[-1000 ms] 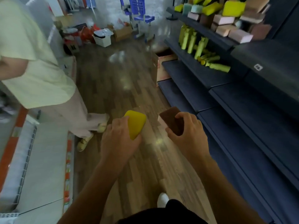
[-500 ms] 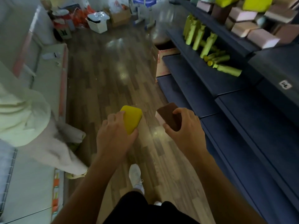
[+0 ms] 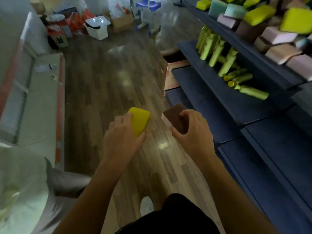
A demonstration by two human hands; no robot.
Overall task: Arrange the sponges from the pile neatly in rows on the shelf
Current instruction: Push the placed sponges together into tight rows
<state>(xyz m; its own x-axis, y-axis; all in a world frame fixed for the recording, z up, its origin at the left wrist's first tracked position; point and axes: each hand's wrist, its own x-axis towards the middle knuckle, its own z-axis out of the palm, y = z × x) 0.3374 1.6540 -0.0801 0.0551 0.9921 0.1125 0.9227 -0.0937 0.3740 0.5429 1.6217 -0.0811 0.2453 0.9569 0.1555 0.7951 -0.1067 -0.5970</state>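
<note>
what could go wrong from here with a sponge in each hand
The left hand grips the yellow sponge and the right hand the brown sponge, so neither is free to straighten a row.
The sponge pile sits heaped at the shelf edge; a nudge may tip some onto the green bottles below.
Another person stands close on the left.

A black mark resembling the letter R is seen on a small carton [image 3: 60,41]; red print on a larger carton [image 3: 172,78] cannot be read.
</note>
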